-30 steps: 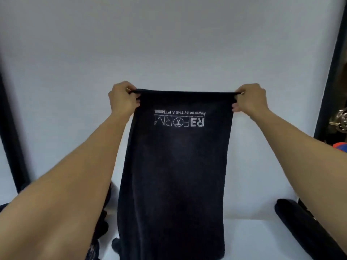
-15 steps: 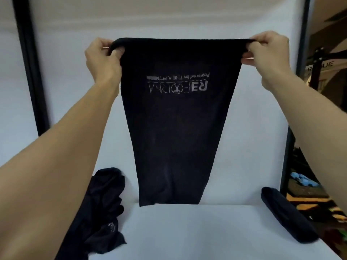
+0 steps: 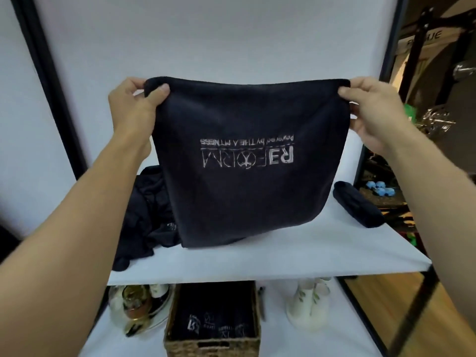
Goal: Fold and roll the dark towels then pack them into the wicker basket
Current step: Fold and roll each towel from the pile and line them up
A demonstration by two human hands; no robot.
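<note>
I hold a dark towel [image 3: 244, 191] with an upside-down white logo stretched in front of me. My left hand [image 3: 134, 106] pinches its top left corner and my right hand [image 3: 373, 112] pinches its top right corner. Its lower edge hangs down to the white shelf [image 3: 283, 251]. A heap of unfolded dark towels [image 3: 144, 215] lies on the shelf at the left, partly hidden by the held towel. A rolled dark towel [image 3: 358, 204] lies at the shelf's right end. The wicker basket [image 3: 213, 343] stands on the lower level, holding rolled dark towels with logos.
A white vase [image 3: 309, 307] with leaf print stands right of the basket. A glass dish with small items [image 3: 136, 305] sits left of it. Black frame posts [image 3: 46, 81] flank the shelf. Gym gear and blue dumbbells [image 3: 381, 189] lie beyond the right post.
The towel has come down from held high, its lower edge now reaching the shelf. My view has tilted downward, bringing the lower level with the basket into sight.
</note>
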